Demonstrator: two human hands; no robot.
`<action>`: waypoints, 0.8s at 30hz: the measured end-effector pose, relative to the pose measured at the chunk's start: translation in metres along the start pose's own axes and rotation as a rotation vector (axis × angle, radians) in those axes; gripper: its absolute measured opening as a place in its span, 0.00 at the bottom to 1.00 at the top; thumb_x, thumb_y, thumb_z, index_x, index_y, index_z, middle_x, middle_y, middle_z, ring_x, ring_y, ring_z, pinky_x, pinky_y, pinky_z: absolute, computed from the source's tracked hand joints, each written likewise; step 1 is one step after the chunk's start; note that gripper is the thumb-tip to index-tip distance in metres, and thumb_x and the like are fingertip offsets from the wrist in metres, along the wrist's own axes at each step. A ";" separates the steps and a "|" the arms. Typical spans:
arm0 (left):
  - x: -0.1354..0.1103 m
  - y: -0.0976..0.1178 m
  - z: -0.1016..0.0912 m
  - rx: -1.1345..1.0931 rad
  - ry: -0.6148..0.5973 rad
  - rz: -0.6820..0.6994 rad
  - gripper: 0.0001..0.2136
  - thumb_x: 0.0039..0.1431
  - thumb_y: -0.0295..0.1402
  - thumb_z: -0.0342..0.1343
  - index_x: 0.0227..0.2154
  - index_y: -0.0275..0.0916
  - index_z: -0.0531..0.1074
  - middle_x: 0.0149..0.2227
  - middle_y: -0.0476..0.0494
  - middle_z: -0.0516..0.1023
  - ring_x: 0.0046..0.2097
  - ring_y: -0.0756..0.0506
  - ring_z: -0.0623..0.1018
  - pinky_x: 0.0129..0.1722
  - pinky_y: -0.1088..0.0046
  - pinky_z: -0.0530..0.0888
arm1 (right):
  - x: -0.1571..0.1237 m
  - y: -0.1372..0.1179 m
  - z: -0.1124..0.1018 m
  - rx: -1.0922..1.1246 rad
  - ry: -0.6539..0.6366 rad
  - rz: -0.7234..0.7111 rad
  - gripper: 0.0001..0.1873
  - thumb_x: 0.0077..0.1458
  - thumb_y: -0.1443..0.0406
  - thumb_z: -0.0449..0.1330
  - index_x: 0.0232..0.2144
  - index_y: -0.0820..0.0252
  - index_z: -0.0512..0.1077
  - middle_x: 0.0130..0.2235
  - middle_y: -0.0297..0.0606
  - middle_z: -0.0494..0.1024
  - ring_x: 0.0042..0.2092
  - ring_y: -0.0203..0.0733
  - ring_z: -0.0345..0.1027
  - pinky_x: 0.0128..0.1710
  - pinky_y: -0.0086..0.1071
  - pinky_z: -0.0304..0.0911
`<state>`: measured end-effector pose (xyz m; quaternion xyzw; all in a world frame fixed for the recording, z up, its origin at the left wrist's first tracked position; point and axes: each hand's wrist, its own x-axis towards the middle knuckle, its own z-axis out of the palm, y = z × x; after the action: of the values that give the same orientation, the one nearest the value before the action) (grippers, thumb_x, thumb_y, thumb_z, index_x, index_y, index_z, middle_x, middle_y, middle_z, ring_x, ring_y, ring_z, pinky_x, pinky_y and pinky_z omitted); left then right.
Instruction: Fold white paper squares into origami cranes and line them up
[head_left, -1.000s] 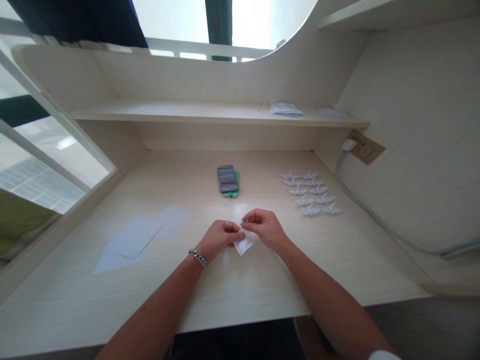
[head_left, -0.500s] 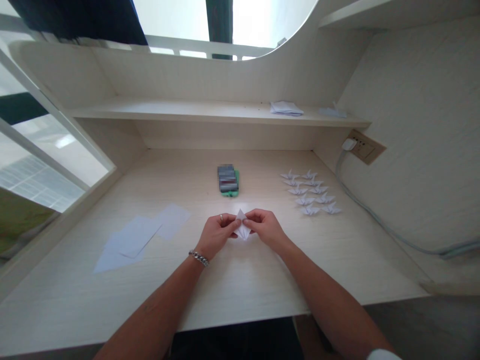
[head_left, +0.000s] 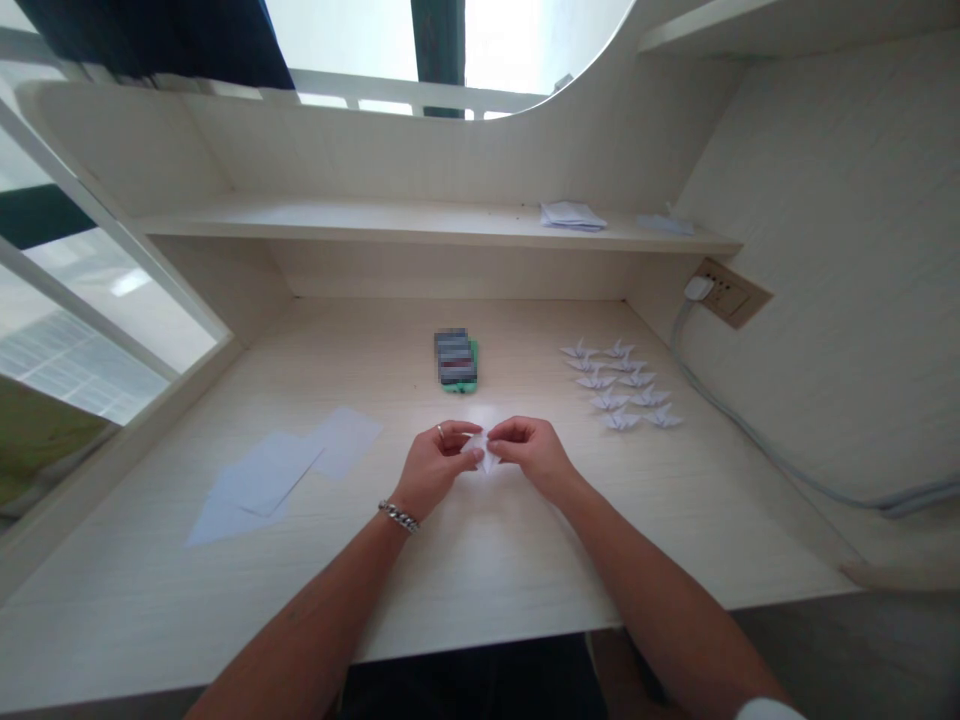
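A small folded white paper (head_left: pixel 486 459) is between my two hands, just above the middle of the desk. My left hand (head_left: pixel 439 460) pinches its left side between thumb and fingers; a ring and a chain bracelet are on this hand and wrist. On the other side my right hand (head_left: pixel 529 449) pinches the paper's upper right part. The fingers cover much of the paper, so its exact folds are hard to make out. Several folded paper cranes (head_left: pixel 611 400) stand in two rows to the right of my hands.
Loose white paper sheets (head_left: pixel 262 472) lie overlapping on the left of the desk (head_left: pixel 480 570). Beyond my hands lies a dark, pixelated phone-like object (head_left: pixel 456 358) with a green edge. Folded paper (head_left: pixel 573 216) rests on the shelf. A cable (head_left: pixel 739 432) runs from the wall socket (head_left: pixel 731 293).
The paper's upper point, which stood up between my thumbs, no longer shows. The paper looks lower and flatter, and my left fingers have shifted slightly over it.
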<state>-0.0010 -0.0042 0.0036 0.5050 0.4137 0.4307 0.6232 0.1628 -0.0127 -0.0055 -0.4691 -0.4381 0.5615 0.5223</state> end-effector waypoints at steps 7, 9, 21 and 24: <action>0.001 0.000 0.003 0.058 0.073 0.025 0.24 0.38 0.32 0.68 0.41 0.34 0.71 0.21 0.55 0.72 0.26 0.50 0.75 0.29 0.73 0.74 | 0.001 0.006 0.006 -0.032 0.131 -0.124 0.16 0.34 0.60 0.71 0.23 0.60 0.70 0.22 0.32 0.74 0.25 0.36 0.68 0.27 0.32 0.67; 0.000 0.000 0.002 0.089 0.079 0.019 0.21 0.39 0.31 0.68 0.39 0.35 0.71 0.22 0.54 0.74 0.26 0.50 0.76 0.30 0.73 0.75 | 0.002 0.007 0.005 -0.014 0.120 -0.107 0.18 0.35 0.60 0.71 0.28 0.59 0.69 0.22 0.30 0.74 0.25 0.36 0.68 0.27 0.31 0.66; -0.001 -0.003 -0.004 0.329 0.108 0.260 0.15 0.48 0.33 0.63 0.41 0.37 0.73 0.31 0.45 0.79 0.35 0.46 0.79 0.40 0.68 0.75 | -0.003 -0.005 -0.006 -0.478 -0.033 -0.238 0.07 0.47 0.61 0.64 0.28 0.59 0.76 0.29 0.35 0.78 0.31 0.39 0.69 0.31 0.31 0.64; -0.002 -0.001 -0.004 0.331 0.132 0.298 0.16 0.48 0.34 0.63 0.41 0.37 0.74 0.33 0.43 0.80 0.36 0.46 0.79 0.41 0.68 0.75 | -0.007 -0.005 -0.002 -0.570 -0.047 -0.317 0.06 0.50 0.61 0.63 0.31 0.55 0.79 0.30 0.35 0.80 0.31 0.40 0.70 0.32 0.32 0.63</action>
<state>-0.0056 -0.0048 0.0026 0.6264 0.4395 0.4763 0.4330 0.1662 -0.0195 0.0000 -0.5092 -0.6573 0.3385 0.4405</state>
